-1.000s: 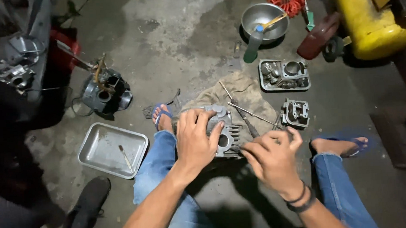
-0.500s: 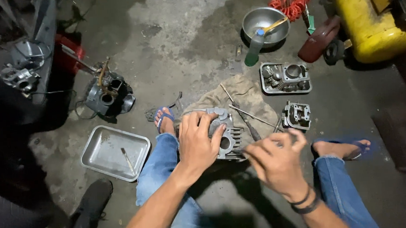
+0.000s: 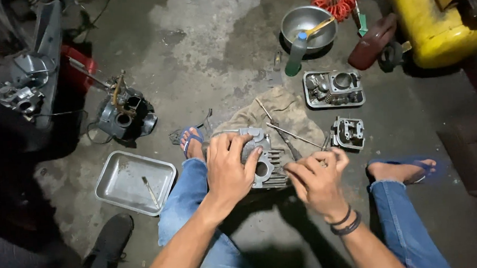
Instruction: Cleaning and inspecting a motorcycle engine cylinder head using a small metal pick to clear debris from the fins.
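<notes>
A grey finned engine cylinder head (image 3: 265, 165) lies on a tan rag (image 3: 280, 113) on the concrete floor between my knees. My left hand (image 3: 228, 166) is clamped over its left side and top, holding it down. My right hand (image 3: 318, 179) sits at its right edge with fingers pinched together at the fins; what they pinch is too small to see. Thin metal rods (image 3: 292, 135) lie across the rag just beyond my right hand.
A smaller engine part (image 3: 348, 133) sits right of the rag. A tray of engine parts (image 3: 333, 88), a steel bowl (image 3: 308, 26) and a green bottle (image 3: 295, 54) stand behind. An empty metal tray (image 3: 135, 181) lies left, an engine casing (image 3: 125, 113) beyond it. Yellow tank (image 3: 432, 23) top right.
Both hands stay on the cylinder head. My right hand has shifted slightly toward its right edge, and the view has tilted a little.
</notes>
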